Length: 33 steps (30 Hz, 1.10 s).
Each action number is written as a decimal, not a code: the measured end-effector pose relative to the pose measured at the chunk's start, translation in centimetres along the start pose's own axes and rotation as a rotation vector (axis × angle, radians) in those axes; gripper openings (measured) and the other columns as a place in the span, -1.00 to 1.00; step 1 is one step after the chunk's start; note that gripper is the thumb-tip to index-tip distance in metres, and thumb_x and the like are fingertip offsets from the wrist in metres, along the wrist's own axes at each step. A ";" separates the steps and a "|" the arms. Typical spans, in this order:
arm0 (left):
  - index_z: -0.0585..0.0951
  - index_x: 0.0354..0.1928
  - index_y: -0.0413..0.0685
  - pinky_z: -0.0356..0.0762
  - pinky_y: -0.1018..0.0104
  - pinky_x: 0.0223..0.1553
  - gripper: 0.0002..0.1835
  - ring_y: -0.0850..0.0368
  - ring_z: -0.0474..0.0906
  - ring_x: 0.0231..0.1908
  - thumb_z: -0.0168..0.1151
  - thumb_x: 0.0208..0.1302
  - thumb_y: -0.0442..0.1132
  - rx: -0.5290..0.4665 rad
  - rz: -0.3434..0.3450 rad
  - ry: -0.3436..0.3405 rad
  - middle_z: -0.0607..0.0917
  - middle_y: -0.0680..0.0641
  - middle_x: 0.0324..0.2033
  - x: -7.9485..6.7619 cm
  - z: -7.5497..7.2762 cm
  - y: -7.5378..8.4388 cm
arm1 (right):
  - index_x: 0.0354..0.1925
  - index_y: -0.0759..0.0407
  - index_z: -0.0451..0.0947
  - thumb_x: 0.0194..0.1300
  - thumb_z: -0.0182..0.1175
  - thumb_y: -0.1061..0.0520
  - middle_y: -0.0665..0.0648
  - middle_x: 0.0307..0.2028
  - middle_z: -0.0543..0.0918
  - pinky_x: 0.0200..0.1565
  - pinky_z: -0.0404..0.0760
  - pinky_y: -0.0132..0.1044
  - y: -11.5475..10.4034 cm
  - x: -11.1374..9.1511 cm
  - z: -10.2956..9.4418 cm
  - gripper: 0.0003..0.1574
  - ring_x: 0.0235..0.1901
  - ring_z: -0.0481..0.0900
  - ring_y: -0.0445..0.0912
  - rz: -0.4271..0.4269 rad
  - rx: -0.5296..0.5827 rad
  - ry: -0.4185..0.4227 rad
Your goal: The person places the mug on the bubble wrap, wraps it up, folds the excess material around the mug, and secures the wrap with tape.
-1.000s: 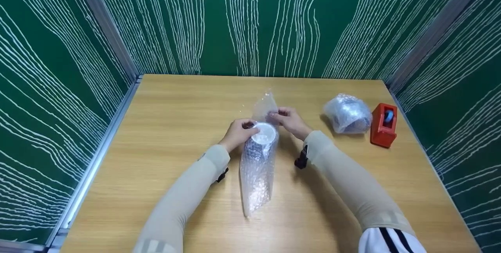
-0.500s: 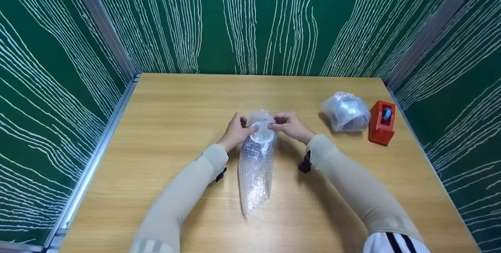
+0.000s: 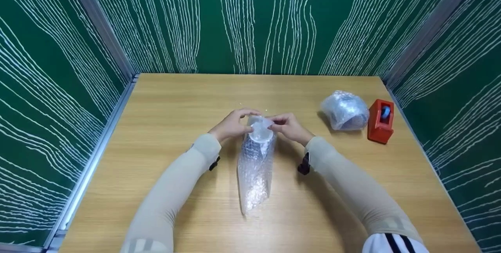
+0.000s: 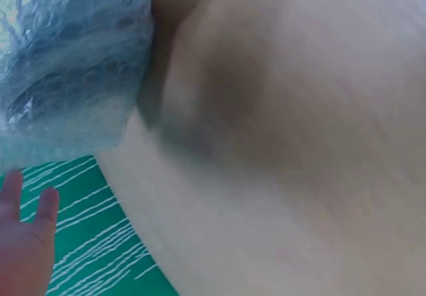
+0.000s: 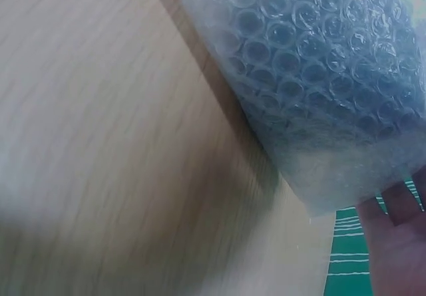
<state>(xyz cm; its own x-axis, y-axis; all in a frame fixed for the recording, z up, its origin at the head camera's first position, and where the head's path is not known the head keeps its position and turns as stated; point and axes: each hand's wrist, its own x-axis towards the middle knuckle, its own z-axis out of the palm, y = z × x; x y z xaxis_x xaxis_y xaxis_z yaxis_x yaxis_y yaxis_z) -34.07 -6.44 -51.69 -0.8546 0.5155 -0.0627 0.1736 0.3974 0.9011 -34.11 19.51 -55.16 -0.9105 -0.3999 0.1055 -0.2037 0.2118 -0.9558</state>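
Note:
Bubble wrap is rolled round an object with a white round end, lying lengthwise at the middle of the table, its long loose tail toward the person. My right hand pinches the wrap's far flap between thumb and fingers, right of the round end. At the left side my left hand has its fingers stretched out over the far edge, thumb tip at the round end's rim. In the left wrist view, two extended fingers show just below the bubble wrap. Wrap hides the rest of the object.
Toward the back right of the wooden table lies another bubble-wrapped bundle. Beside it, nearer the right edge, stands a red tape dispenser with a blue roll. Green walls with white streaks enclose the back and sides.
The flap that stood up beyond the round end has been folded down toward it. My left hand has loosened and spread its fingers, shifting slightly left; the right keeps pinching the wrap.

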 end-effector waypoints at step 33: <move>0.60 0.46 -0.10 0.50 -0.03 0.51 -0.44 -0.14 0.53 0.43 0.43 0.46 -0.24 0.096 -0.055 0.002 0.65 -0.14 0.41 1.3 1.5 -0.6 | 0.18 0.41 0.70 0.31 0.44 0.36 0.39 0.09 0.79 0.04 0.71 -0.32 -1.6 0.2 1.0 -0.54 -0.03 0.74 0.05 0.132 -0.194 0.046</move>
<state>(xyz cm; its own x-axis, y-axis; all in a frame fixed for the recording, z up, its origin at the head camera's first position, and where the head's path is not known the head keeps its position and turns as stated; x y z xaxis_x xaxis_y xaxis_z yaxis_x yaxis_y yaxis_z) -34.57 -4.92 -52.97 -0.8650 0.4895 -0.1104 0.1722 0.4963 0.8509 -33.63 18.16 -53.88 -0.9485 -0.3168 -0.0004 -0.1429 0.4290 -0.8919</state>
